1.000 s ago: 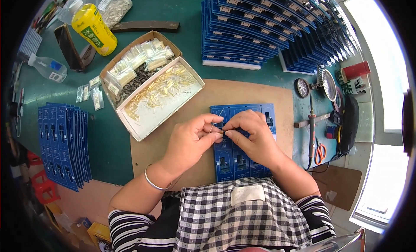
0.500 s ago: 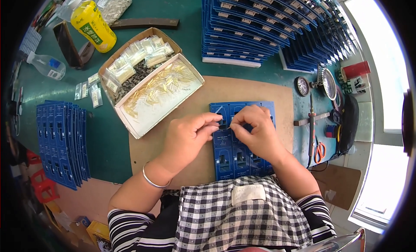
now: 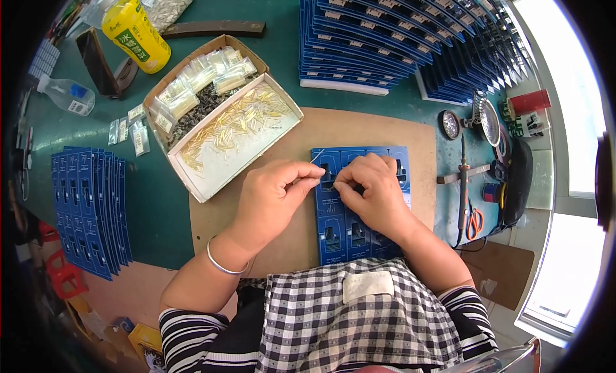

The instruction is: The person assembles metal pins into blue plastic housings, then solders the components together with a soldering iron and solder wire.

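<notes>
A blue circuit board panel (image 3: 331, 209) with several rectangular cut-outs lies in front of me. Above its left edge my left hand (image 3: 273, 192) is closed in a pinch, and a thin metal pin (image 3: 317, 155) sticks up from its fingertips. My right hand (image 3: 375, 190) rests over the upper part of the panel, thumb and forefinger pressed together close to a cut-out; what they hold, if anything, is too small to make out. Left of the hands, a cardboard box (image 3: 250, 156) holds loose gold pins (image 3: 239, 121) in its near compartment, with small bags and dark springs behind them.
A brown board (image 3: 410, 130) lies under the panel. Stacks of blue panels stand at the back right (image 3: 359, 59) and left (image 3: 80, 206). To the right are a soldering iron (image 3: 463, 180), orange-handled scissors (image 3: 475, 224) and a round tin (image 3: 449, 125); a yellow bottle (image 3: 136, 34) stands back left.
My right hand has shifted slightly left, toward the left hand. The left hand's fingertips have moved a little left, and the pin now slants up past the panel's top-left corner.
</notes>
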`<state>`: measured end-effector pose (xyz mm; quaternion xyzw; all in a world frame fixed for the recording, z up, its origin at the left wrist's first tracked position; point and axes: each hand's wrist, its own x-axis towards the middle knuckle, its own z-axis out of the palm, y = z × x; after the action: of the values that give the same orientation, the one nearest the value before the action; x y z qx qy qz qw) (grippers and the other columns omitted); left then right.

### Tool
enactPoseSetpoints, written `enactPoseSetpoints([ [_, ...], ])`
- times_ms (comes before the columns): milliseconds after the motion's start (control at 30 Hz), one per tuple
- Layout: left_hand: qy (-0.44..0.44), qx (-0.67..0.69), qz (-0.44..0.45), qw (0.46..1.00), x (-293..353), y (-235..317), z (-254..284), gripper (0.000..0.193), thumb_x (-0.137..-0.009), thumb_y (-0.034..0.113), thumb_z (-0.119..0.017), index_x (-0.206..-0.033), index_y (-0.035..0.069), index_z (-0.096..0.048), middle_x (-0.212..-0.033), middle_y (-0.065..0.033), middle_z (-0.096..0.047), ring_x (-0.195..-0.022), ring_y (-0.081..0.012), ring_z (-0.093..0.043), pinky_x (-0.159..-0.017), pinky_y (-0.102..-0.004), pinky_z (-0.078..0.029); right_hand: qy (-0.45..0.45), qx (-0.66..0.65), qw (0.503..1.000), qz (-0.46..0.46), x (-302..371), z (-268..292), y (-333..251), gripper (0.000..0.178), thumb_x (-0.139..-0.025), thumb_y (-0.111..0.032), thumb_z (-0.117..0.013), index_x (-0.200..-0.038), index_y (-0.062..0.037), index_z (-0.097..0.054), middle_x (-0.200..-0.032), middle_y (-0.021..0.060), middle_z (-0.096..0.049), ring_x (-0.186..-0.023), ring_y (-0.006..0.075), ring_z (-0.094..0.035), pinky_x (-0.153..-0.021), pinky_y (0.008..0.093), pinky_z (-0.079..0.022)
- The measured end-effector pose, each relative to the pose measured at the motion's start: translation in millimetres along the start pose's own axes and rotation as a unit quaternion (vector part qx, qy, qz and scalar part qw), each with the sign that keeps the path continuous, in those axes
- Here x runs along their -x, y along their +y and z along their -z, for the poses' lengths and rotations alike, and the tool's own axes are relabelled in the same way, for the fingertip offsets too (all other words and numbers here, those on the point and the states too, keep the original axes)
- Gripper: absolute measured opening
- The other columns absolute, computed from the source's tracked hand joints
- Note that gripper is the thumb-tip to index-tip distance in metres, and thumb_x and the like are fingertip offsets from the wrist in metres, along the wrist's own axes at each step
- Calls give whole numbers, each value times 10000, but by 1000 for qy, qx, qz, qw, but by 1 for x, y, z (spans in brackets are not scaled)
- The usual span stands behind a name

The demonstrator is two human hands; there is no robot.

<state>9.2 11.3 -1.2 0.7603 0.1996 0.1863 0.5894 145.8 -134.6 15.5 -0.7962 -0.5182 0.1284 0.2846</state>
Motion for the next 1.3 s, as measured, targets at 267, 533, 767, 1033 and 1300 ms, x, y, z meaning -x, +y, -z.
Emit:
enactPoseSetpoints([
  [267, -3, -4, 4, 1000, -1, 1, 0, 152, -806, 11, -706, -956, 32, -707, -865, -110, -700, -727, -194, -674, -641, -282, -519, -12, 33, 999, 30, -6, 2, -2, 64, -772, -127, -693, -769, -115, -630, -720, 9, -568, -760, 211, -534, -801, 374, -336],
  [533, -17, -6, -2, 1000, -1, 0, 1, 159, -800, 22, -710, -958, 33, -704, -869, -119, -700, -742, -227, -675, -659, -302, -522, -63, 94, 988, 104, -17, 12, -1, 79, -763, -126, -680, -777, -103, -606, -767, 36, -552, -807, 229, -530, -815, 371, -339],
  [767, -15, 6, 1, 1000, -1, 0, 0, 168, -797, 22, -711, -964, 28, -698, -871, -123, -700, -757, -233, -682, -666, -303, -527, -98, 120, 976, 152, -23, 16, -1, 81, -774, -144, -663, -806, -102, -602, -799, 37, -569, -834, 235, -544, -831, 404, -354],
  [1033, -15, -11, -1, 1000, -1, -1, -1, 177, -789, 23, -711, -965, 29, -699, -873, -127, -701, -763, -240, -687, -673, -308, -531, -119, 144, 961, 201, -32, 20, 2, 88, -789, -165, -665, -797, -107, -599, -792, 36, -552, -849, 222, -539, -834, 400, -356],
  [1300, -6, -9, -3, 1000, -2, -3, 0, 179, -791, 24, -709, -970, 33, -701, -868, -124, -699, -757, -241, -680, -669, -305, -525, -98, 187, 951, 227, -24, 19, -4, 93, -773, -148, -666, -807, -111, -588, -803, 34, -543, -834, 228, -529, -837, 397, -362],
])
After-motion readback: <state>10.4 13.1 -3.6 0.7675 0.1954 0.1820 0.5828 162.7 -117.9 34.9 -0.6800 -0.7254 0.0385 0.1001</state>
